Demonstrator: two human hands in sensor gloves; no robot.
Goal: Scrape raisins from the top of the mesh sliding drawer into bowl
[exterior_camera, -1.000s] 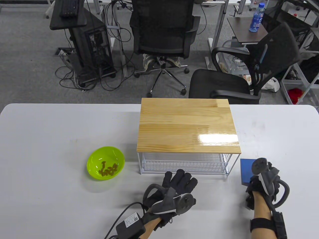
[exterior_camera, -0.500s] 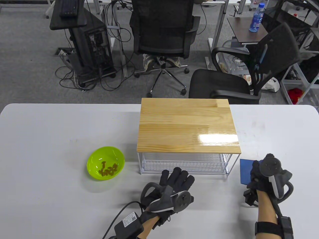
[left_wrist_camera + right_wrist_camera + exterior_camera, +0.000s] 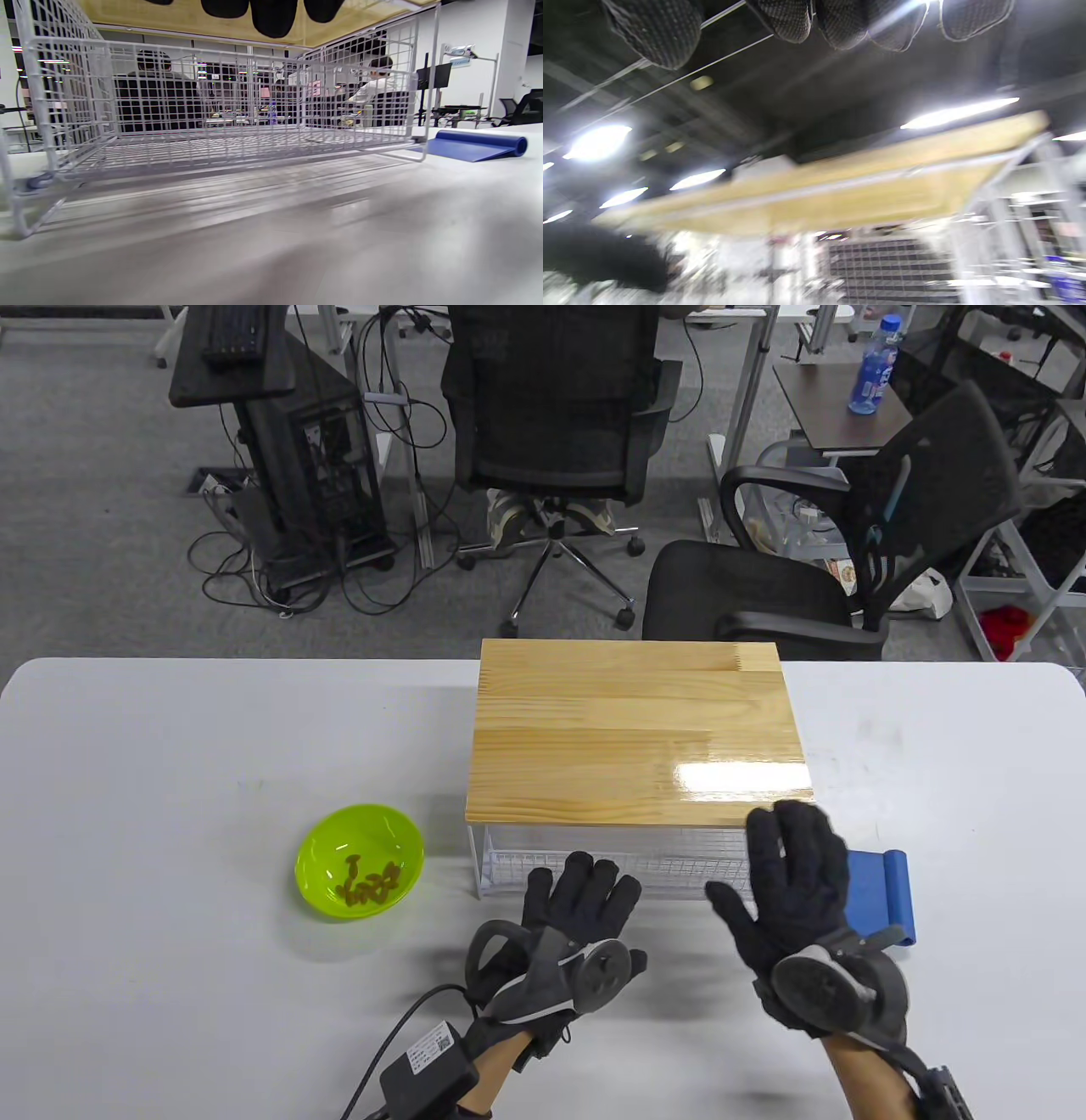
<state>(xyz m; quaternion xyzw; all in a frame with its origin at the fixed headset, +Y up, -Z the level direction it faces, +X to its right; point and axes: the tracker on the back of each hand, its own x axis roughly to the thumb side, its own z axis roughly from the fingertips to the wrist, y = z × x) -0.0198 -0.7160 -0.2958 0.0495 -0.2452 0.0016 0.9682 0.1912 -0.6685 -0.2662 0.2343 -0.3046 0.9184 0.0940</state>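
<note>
The white mesh drawer (image 3: pixel 628 861) (image 3: pixel 220 110) stands mid-table under a bare wooden top (image 3: pixel 638 734) (image 3: pixel 840 190). Left of it, a lime green bowl (image 3: pixel 359 861) holds several raisins (image 3: pixel 369 885). My left hand (image 3: pixel 577 908) lies flat and open in front of the drawer, fingertips (image 3: pixel 271 17) at its front. My right hand (image 3: pixel 793 865) is raised, open with fingers spread, over the drawer's front right corner and holds nothing. A blue scraper (image 3: pixel 882 891) (image 3: pixel 475 146) lies on the table just right of that hand.
The white table (image 3: pixel 170 780) spreads wide around the drawer. Beyond its far edge stand two black office chairs (image 3: pixel 551 415), a computer cart (image 3: pixel 280 441) and a side table with a water bottle (image 3: pixel 874 364).
My right hand let go of the blue scraper, which now lies on the table, and swung up and left to the drawer's front right corner. My left hand slid slightly toward the drawer.
</note>
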